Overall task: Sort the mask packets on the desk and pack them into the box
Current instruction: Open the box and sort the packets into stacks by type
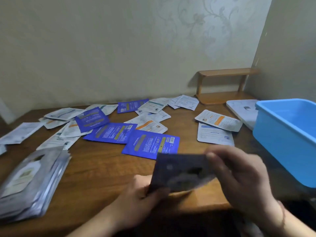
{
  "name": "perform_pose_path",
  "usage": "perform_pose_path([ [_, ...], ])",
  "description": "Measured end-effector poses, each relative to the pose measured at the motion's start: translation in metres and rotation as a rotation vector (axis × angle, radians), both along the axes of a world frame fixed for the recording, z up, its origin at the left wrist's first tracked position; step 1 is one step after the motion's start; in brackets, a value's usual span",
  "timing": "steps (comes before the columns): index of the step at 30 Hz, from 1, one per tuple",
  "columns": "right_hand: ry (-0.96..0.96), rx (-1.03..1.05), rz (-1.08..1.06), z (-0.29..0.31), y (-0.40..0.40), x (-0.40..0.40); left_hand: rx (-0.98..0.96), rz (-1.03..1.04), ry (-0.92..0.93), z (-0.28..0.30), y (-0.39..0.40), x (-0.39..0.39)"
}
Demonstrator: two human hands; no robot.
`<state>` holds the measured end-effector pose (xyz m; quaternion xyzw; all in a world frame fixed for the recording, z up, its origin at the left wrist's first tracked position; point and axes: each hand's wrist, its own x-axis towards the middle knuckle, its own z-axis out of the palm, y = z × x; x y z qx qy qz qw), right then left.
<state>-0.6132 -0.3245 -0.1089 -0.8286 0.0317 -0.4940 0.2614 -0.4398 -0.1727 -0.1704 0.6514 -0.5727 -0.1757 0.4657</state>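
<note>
Both hands hold a blurred dark blue stack of mask packets (181, 171) just above the desk's near edge. My left hand (136, 194) grips its lower left corner and my right hand (239, 175) clasps its right side. Blue packets (150, 144) and white packets (218, 120) lie scattered across the desk behind. A neat pile of silvery packets (32, 182) rests at the near left. The light blue plastic box (289, 134) stands at the right, its visible inside empty.
The wooden desk (102, 168) meets a wall at the back and right. A small wooden shelf (224, 86) stands in the far right corner. A white lid (242, 110) lies behind the box.
</note>
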Motion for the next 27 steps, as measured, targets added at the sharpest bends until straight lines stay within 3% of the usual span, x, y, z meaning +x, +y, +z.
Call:
perform_pose_path([
  [2, 0.149, 0.277, -0.022, 0.029, -0.016, 0.036, -0.077, 0.088, 0.520, 0.002, 0.006, -0.011],
  [3, 0.233, 0.431, -0.005, 0.037, -0.024, 0.053, -0.103, 0.123, 0.687, 0.001, 0.007, -0.015],
  [5, 0.360, 0.721, 0.055, 0.037, -0.034, 0.079, -0.108, 0.166, 0.860, 0.001, 0.008, -0.018],
  [7, 0.457, 0.889, 0.138, 0.022, -0.035, 0.095, -0.088, 0.215, 0.892, 0.006, 0.016, -0.013],
  [12, 0.532, 0.969, 0.257, 0.009, -0.014, 0.131, -0.002, 0.412, 0.580, 0.021, 0.073, 0.008],
  [18, 0.554, 0.945, 0.507, 0.034, 0.077, 0.229, -0.252, 0.703, 0.465, 0.060, 0.177, 0.044],
  [22, 0.610, 0.819, 0.483, 0.034, 0.136, 0.299, -0.265, 0.833, 0.287, 0.049, 0.236, 0.095],
  [27, 0.681, 0.678, 0.340, 0.013, 0.169, 0.349, -0.067, 1.000, -0.151, 0.006, 0.270, 0.140],
])
